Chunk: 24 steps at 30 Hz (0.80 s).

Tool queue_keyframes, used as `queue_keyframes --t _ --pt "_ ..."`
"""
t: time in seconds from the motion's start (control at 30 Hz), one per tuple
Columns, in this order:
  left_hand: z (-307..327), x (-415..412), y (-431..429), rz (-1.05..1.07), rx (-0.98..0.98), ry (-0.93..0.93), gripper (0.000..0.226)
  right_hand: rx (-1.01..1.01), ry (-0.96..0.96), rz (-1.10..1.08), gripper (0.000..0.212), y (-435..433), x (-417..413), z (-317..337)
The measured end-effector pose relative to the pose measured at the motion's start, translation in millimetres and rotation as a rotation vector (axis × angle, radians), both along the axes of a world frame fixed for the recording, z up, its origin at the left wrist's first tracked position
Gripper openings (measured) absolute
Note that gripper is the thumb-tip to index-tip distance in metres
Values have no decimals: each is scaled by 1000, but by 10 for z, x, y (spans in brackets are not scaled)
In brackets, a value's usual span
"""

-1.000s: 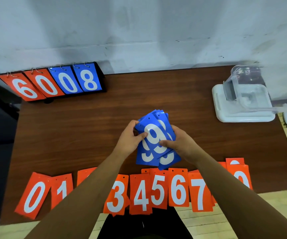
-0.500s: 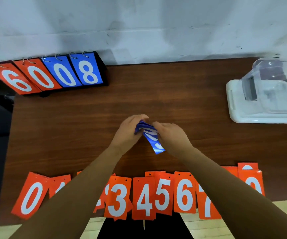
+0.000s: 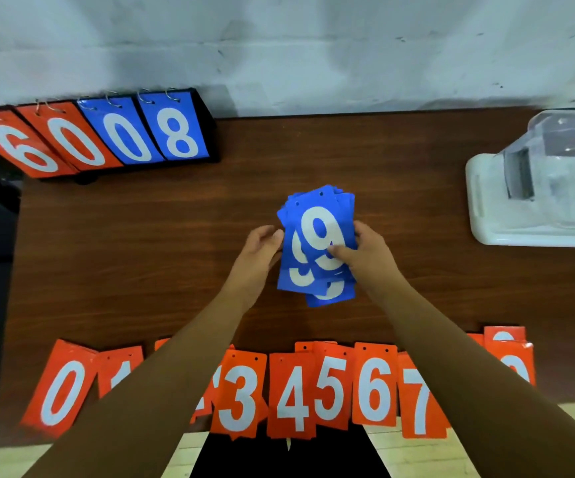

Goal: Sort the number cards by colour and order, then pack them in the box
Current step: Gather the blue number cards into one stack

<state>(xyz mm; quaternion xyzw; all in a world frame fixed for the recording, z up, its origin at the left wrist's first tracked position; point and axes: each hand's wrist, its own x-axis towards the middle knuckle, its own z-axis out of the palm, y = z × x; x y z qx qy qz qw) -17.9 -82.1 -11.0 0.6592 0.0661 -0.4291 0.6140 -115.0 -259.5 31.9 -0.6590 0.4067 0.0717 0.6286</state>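
Holding a loose stack of blue number cards point(image 3: 317, 243) over the middle of the bench point(image 3: 141, 253). Long axis pointing away from the body, punched holes at the far end, a white 9 on top and more 9s peeking out below. Splayed, not squared.

Pinched from both sides. Left hand point(image 3: 260, 250) cupped against the left long edge, fingers bent round it. Right hand point(image 3: 362, 253) clamped on the right edge, thumb across the face of the top card. Neither hand free.

Laid along the near bench edge, between stack and body: orange number cards point(image 3: 296, 391), 0 to 7 readable in order, the rest partly hidden. Standing well apart at the far right, nearer the right hand than the left: the clear box point(image 3: 551, 174) on its white base.

Probably sorting the blue set next, so needing the bare bench between stack and orange row for a second line. Best peeled from the top with the right hand, the left serving as holder. At the far left, a flip scoreboard point(image 3: 106, 136) reading 6008.
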Motion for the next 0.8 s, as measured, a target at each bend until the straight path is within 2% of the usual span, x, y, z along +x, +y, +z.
queue_keyframes --t 0.13,0.23,0.3,0.37,0.43,0.5,0.57,0.63,0.8 --pt "49 -143 -188 58 -189 226 50 119 17 -79 33 272 10 -38" --pt "56 -184 -219 27 -111 202 44 80 21 -55 36 361 -2 -62" --pt "74 -140 -149 -1 -22 48 61 -96 9 117 30 292 -14 -12" --pt "158 -3 -42 -20 103 -263 85 -418 25 392 26 211 -10 50" --pt "239 146 51 -182 179 -627 93 -737 11 622 30 185 3 48" --pt "257 198 97 -460 178 -804 72 -925 -39 741 30 217 13 -23" --pt "164 149 132 -643 184 -793 39 -999 -32 812 29 307 10 -119" --pt "51 53 186 -659 214 -719 24 -977 -8 866 29 399 -9 -201" --pt "4 -52 282 -456 179 -615 20 -1019 30 795 30 284 -142 -273"
